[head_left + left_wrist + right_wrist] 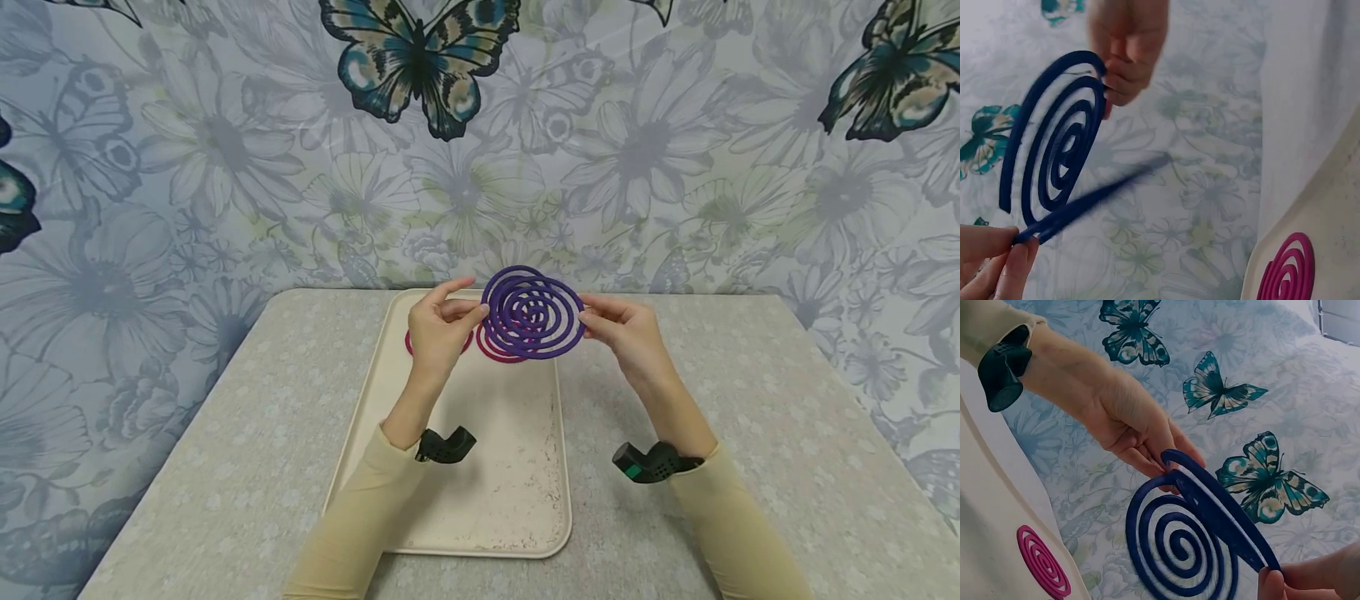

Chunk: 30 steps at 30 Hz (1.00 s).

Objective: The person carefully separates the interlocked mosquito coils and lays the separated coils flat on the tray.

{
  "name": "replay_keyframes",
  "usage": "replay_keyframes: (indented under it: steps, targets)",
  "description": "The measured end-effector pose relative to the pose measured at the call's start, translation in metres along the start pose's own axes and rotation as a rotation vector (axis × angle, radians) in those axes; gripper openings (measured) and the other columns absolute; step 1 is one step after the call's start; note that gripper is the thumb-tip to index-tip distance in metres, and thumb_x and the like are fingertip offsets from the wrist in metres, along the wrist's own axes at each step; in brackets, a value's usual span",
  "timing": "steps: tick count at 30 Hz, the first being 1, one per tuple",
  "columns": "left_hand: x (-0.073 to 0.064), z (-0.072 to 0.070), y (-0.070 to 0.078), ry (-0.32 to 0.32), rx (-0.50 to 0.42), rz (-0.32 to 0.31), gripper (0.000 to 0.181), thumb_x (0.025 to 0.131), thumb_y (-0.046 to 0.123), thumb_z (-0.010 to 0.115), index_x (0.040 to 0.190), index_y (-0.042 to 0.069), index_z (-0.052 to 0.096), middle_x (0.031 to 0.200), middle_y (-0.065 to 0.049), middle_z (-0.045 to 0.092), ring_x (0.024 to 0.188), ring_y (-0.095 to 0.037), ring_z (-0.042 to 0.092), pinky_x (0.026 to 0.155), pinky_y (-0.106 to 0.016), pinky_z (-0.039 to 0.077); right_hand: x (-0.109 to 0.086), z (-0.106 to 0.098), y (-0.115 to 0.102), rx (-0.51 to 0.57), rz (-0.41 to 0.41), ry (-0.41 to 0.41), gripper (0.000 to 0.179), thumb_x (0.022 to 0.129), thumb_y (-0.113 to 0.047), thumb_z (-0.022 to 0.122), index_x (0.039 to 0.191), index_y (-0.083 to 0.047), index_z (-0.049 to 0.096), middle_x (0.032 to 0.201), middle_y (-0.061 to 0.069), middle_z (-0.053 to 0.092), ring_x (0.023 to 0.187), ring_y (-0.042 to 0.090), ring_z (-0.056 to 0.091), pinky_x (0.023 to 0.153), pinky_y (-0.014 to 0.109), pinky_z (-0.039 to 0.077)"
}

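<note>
Two purple spiral mosquito coils, one [517, 269] overlapping the other [542, 356], are held up above the tray's far right part. My left hand [437, 333] pinches the left edge between thumb and fingers; my right hand [626, 333] pinches the right edge. In the wrist views the coils stand at an angle to each other, one broadside [1132, 531] and one nearly edge-on [1244, 531]; whether they still touch in the middle is unclear. Two pinkish-red coils, left [407, 342] and right [505, 360], lie on the tray's far end, partly hidden by my left hand and the purple coils.
A cream tray [480, 500] with a raised rim and worn spots lies lengthwise on the patterned table [675, 533]. Behind the table's far edge hangs a butterfly-and-flower backdrop [645, 167]. Black devices sit on my left wrist [446, 446] and right wrist [648, 462].
</note>
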<state>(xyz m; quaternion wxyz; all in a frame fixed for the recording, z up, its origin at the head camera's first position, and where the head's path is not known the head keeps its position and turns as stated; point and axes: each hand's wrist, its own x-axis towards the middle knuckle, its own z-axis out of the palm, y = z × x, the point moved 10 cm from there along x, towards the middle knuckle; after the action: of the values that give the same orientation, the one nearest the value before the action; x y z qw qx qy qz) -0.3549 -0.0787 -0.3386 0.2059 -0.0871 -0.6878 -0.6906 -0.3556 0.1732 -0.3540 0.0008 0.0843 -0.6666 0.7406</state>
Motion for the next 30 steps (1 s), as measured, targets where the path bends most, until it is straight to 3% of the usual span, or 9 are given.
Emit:
replay_keyframes:
  steps: [1, 3, 8, 17, 25, 30]
  targets:
    - [0.000, -0.001, 0.003, 0.008, 0.015, 0.026, 0.035, 0.077, -0.001, 0.075, 0.112, 0.000, 0.067, 0.080, -0.022, 0.073, 0.061, -0.001, 0.067, 0.060, -0.017, 0.054, 0.000, -0.001, 0.001, 0.031, 0.019, 0.006, 0.030, 0.089, -0.001, 0.062, 0.118, 0.008, 0.061, 0.079, -0.006, 0.067, 0.069, 0.003, 0.063, 0.067, 0.015, 0.055]
    - [0.001, -0.002, 0.002, 0.012, -0.034, 0.006, 0.034, 0.078, -0.003, 0.073, 0.111, 0.000, 0.066, 0.074, -0.013, 0.074, 0.060, -0.002, 0.067, 0.061, -0.018, 0.056, 0.000, -0.002, 0.000, 0.076, 0.022, 0.012, 0.023, 0.089, -0.001, 0.062, 0.112, 0.000, 0.066, 0.079, -0.005, 0.067, 0.069, 0.004, 0.064, 0.068, 0.015, 0.055]
    - [0.004, -0.003, -0.011, -0.011, -0.178, -0.138, 0.039, 0.081, -0.005, 0.069, 0.120, -0.002, 0.060, 0.066, 0.013, 0.071, 0.062, -0.003, 0.069, 0.065, -0.020, 0.058, 0.001, -0.002, -0.006, 0.097, -0.050, 0.028, 0.022, 0.088, 0.002, 0.062, 0.102, -0.012, 0.071, 0.077, -0.005, 0.066, 0.067, 0.004, 0.064, 0.066, 0.016, 0.056]
    - [-0.001, -0.005, -0.035, -0.020, -0.251, -0.352, 0.043, 0.085, -0.005, 0.065, 0.127, 0.000, 0.055, 0.066, 0.010, 0.071, 0.063, -0.003, 0.068, 0.067, -0.019, 0.057, 0.002, 0.006, 0.005, 0.025, -0.041, 0.000, 0.029, 0.089, 0.002, 0.060, 0.117, 0.010, 0.061, 0.076, -0.005, 0.067, 0.067, 0.007, 0.069, 0.062, 0.024, 0.058]
    - [-0.009, -0.020, -0.050, 0.002, -0.248, -0.418, 0.045, 0.084, -0.007, 0.064, 0.127, -0.003, 0.053, 0.065, 0.011, 0.070, 0.064, -0.002, 0.068, 0.067, -0.017, 0.057, 0.001, 0.011, 0.013, 0.042, -0.018, -0.026, 0.032, 0.089, 0.003, 0.060, 0.120, 0.011, 0.058, 0.079, -0.004, 0.067, 0.070, 0.007, 0.068, 0.062, 0.023, 0.058]
    - [-0.018, -0.036, -0.059, 0.038, -0.240, -0.447, 0.042, 0.085, -0.008, 0.063, 0.125, -0.003, 0.054, 0.069, 0.011, 0.070, 0.066, -0.001, 0.068, 0.067, -0.016, 0.057, -0.003, 0.006, 0.023, 0.070, 0.021, 0.010, 0.038, 0.090, 0.004, 0.059, 0.125, 0.014, 0.052, 0.078, -0.004, 0.065, 0.071, 0.007, 0.068, 0.064, 0.022, 0.058]
